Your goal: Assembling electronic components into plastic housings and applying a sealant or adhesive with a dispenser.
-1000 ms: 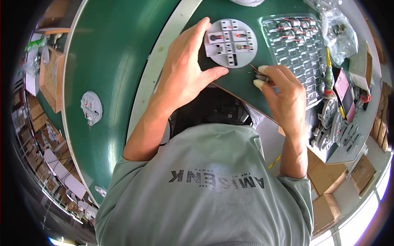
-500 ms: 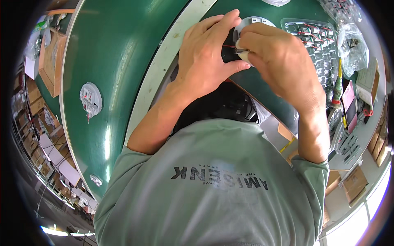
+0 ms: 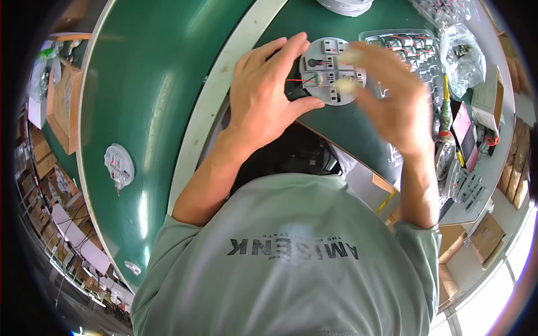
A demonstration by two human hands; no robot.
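A round white plastic housing [image 3: 332, 71] lies on the green bench top, with several black-slotted compartments, a round black part and thin red and black wires on it. At its left edge is my left hand [image 3: 260, 92], thumb and fingers spread apart; its thumb tip reaches the lower rim. My right hand [image 3: 395, 92], blurred by motion, is over the right side of the housing. Pale covers sit on its fingertips, and a gap shows between thumb and forefinger with nothing visible in it.
Right of the housing lies a clear plastic tray [image 3: 372, 35] of small wired parts. Beyond are plastic bags [image 3: 462, 59] and a green-handled screwdriver [image 3: 446, 115]. Another white housing [image 3: 344, 5] sits at the far edge. A green conveyor belt [image 3: 162, 112] on the left carries one more housing [image 3: 119, 165].
My right hand has lifted and opened away from the housing, uncovering its compartments. My left hand stays at the left edge. The view has shifted slightly.
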